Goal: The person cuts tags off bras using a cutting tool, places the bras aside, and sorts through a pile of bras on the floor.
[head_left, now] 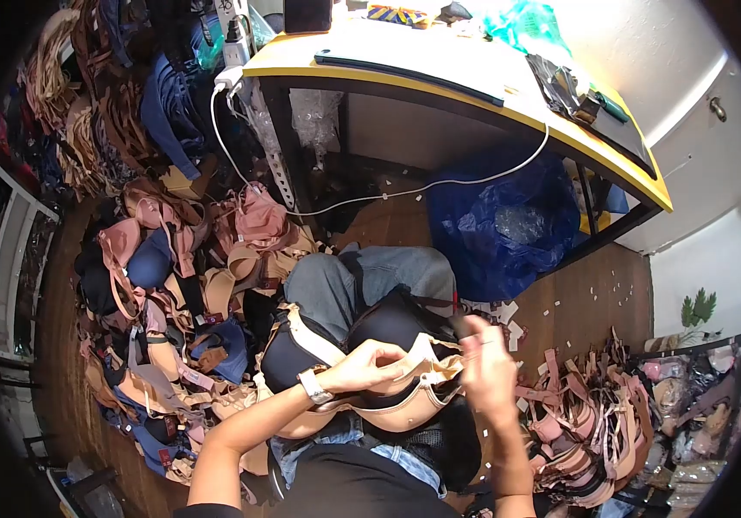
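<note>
1. Pinching beige-and-black padded bras [401, 413] on your lap: your left hand [365, 367].
2. Your right hand [487, 367], 3 o'clock: fingers curled, blurred; can't tell what's gripped.
3. Crinkled blue plastic bag [509, 246]: 1 o'clock.

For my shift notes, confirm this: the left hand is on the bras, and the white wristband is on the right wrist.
Wrong wrist: the head view shows the white wristband on the left. The left hand is on the bras.

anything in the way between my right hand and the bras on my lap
Nothing visible: the right hand is right beside the bras, and the left hand holds them from the other side.
</note>
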Motion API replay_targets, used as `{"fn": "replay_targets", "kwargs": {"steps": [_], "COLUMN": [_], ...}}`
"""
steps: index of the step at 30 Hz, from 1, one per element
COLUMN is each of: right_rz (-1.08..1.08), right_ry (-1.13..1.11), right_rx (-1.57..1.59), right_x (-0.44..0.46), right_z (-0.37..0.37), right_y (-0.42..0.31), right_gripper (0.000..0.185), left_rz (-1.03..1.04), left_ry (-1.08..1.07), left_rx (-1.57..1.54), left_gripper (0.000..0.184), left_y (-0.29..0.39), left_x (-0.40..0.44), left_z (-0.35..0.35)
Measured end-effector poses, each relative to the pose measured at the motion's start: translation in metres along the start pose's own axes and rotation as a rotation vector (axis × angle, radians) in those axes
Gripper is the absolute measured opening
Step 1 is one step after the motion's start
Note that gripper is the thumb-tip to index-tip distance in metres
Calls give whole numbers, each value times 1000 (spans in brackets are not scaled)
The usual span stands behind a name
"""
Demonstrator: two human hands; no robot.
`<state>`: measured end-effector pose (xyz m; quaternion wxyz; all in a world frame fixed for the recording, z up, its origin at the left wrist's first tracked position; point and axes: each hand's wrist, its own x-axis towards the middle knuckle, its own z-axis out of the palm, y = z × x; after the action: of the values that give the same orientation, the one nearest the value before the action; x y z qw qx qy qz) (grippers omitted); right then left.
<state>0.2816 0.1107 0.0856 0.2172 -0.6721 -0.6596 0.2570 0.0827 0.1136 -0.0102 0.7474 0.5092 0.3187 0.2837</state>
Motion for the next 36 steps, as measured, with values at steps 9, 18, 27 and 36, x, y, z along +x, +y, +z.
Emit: {"fn": "replay_targets", "kwargs": {"steps": [9, 18, 27, 36], "right_rz": [-338, -277, -189, -74], "right_ry": [-53, -87, -113, -165], "right_rx": [-209, -189, -166, 258], "right_x": [-30, -36, -34, -20], "right_z": [46, 50, 52, 54], "right_y": [3, 5, 0, 20], "right_gripper": [27, 26, 25, 23], "left_rz": [-116, -116, -146, 30], "left_ry": [274, 330, 364, 329], "left_rx": [-253, -222, -309, -87], "left_gripper": [22, 22, 19, 25], "left_y": [-1, -1, 1, 2], "left_x": [-2, -1, -1, -1], "left_z": [-16, -15, -7, 3]}}
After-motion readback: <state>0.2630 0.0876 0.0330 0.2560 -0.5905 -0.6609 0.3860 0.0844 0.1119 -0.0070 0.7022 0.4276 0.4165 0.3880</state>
